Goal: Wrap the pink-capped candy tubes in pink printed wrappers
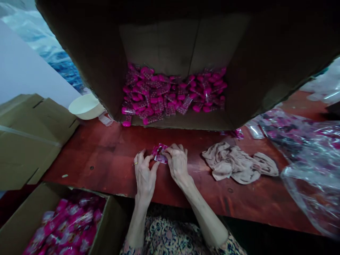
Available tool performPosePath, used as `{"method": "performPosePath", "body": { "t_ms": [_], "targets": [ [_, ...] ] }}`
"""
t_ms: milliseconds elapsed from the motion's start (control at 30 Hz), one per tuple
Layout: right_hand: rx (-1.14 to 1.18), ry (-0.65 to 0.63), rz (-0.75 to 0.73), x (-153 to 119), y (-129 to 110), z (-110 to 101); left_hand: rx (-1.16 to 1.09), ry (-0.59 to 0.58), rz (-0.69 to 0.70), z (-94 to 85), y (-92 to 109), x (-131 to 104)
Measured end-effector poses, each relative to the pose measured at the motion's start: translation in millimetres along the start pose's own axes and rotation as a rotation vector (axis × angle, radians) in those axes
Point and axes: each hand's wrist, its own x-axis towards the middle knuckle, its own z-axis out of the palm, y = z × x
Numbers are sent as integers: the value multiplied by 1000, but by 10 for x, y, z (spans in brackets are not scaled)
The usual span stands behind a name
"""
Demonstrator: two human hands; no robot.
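A small pink printed packet (160, 153) lies at the middle of the red table between my two hands. My left hand (145, 171), with a ring on one finger, pinches the packet's left edge between thumb and fingers. From the right, my right hand (176, 161) has its fingers closed on the packet's right part. Just beyond stands a large cardboard box (170, 124) on its side, its opening toward me. Inside it lie many clear tubes with bright pink caps (159, 99).
A crumpled beige cloth (239, 163) lies right of my hands. Clear plastic bags with pink items (305, 141) cover the far right. At left are a white bowl (87, 107), a folded carton (29, 141) and a lower open box (111, 219) with pink packages (69, 226).
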Motion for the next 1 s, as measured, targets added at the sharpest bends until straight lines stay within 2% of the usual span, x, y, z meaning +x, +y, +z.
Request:
{"method": "performPosePath", "body": {
  "t_ms": [200, 333, 400, 467, 533, 600, 667, 767, 900, 1000],
  "targets": [
    [100, 102, -93, -62, 57, -66, -219, 126, -135, -142, 115, 76],
    [139, 108, -207, -153, 23, -166, -625, -7, -388, -120, 207, 170],
    [188, 116, -246, -202, -4, -194, -804, -79, -458, -67, 244, 193],
    [303, 165, -193, -246, -26, -197, -897, -92, -485, -10, 279, 191],
    [484, 210, -30, -279, -36, -177, -990, -62, -530, 35, 314, 177],
    [676, 165, 150, -299, -38, -148, -1066, -23, -576, 58, 346, 162],
    [802, 83, 244, -311, -34, -120, -1112, 1, -610, 64, 370, 155],
    [829, 58, 267, -324, -20, -96, -1124, -8, -625, 61, 370, 154],
    [784, 143, 299, -315, 52, -129, -1041, -36, -579, 79, 301, 172],
    [753, 206, 340, -279, 157, -191, -892, -31, -511, 121, 233, 214]
  ]
}}
